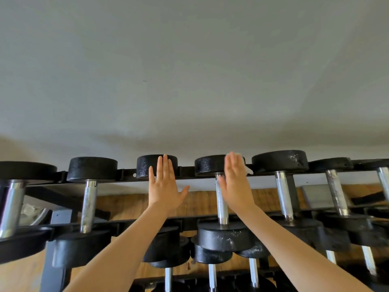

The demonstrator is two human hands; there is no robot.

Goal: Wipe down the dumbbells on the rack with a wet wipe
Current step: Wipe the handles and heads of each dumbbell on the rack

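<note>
Two hands reach the top rack rail (189,174): left hand (165,186) spread flat against one dumbbell (156,166), right hand (235,182) flat, pressing the wet wipe (245,165) on the neighbouring dumbbell head (208,165); bare wall (189,81) above.

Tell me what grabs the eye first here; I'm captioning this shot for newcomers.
Two flat hands reach up mid-frame: the left hand on a dumbbell head, the right hand pressing a white wipe against the next dumbbell. A row of black dumbbells fills the rack beneath a bare grey wall.
</note>
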